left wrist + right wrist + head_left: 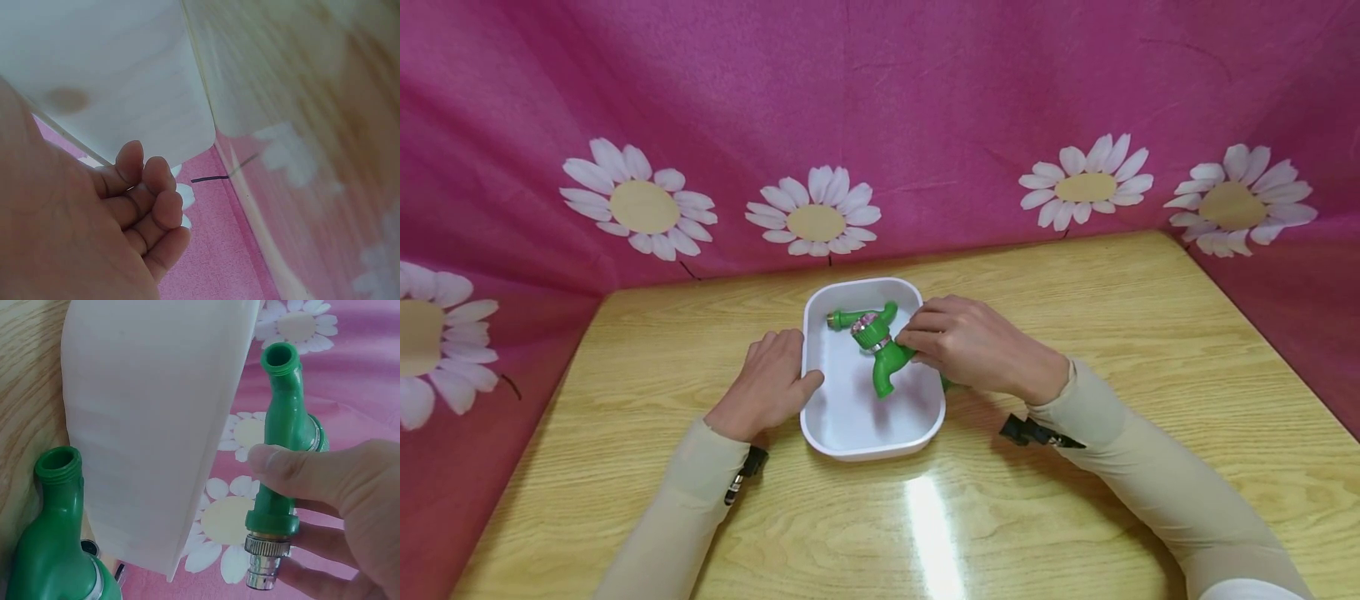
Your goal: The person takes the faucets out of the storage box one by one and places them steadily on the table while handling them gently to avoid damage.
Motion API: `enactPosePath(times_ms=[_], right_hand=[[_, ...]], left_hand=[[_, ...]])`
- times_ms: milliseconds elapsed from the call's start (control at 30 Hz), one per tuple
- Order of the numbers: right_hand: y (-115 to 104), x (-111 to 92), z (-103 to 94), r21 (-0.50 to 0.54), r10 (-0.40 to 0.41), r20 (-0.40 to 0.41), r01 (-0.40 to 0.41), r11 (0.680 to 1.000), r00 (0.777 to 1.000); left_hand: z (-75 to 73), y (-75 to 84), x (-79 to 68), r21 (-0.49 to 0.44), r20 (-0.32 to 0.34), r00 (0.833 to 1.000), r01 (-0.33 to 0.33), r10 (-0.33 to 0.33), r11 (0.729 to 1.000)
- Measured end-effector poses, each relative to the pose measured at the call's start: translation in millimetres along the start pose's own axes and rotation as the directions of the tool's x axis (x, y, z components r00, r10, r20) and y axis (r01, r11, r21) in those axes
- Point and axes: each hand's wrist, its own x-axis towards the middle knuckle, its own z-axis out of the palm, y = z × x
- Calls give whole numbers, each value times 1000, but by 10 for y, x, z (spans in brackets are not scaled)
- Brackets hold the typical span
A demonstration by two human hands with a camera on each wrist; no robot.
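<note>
My right hand point(966, 346) grips a green plastic tap point(887, 367) over the white tray point(808, 425), its round ribbed knob tilted to the left. In the right wrist view, thumb and fingers close round the tap's body, above a silver threaded fitting point(265, 562). My left hand point(767, 383) holds the tray's left side, thumb over the rim and fingers outside. Another green tap point(852, 318) lies inside the tray at the far end, partly behind the held one.
On the wooden table point(1060, 517), a further green tap point(53, 550) rests just right of the tray, mostly hidden by my right hand in the head view. A pink cloth point(940, 108) with white daisies hangs behind the table and at its sides.
</note>
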Motion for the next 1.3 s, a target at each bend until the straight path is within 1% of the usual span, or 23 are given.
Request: enactPosePath(times_ms=[467,600,700,933,1100,1300], right_hand=[[39,-28,-30,-4,-24,-30,24,1000,999],[52,-38,-54,7,-10,-21,10,1000,1000],[59,-41,-69,24,16,-11,-16,1000,1000],[69,-40,-95,15,42,17,-42,999,999],[71,-41,-114,50,80,24,-81,995,997],[91,-52,-130,50,75,18,-76,996,997]], left_hand=[[-4,3,3,1,3,1000,-1,1,1000],[-6,10,2,2,6,1000,1,-1,1000],[-7,13,-1,3,8,1000,4,-4,1000],[-5,11,-2,-3,7,1000,9,-9,1000],[-5,10,0,-9,5,1000,11,-11,1000],[-11,10,-2,-5,1,1000,6,-6,1000]])
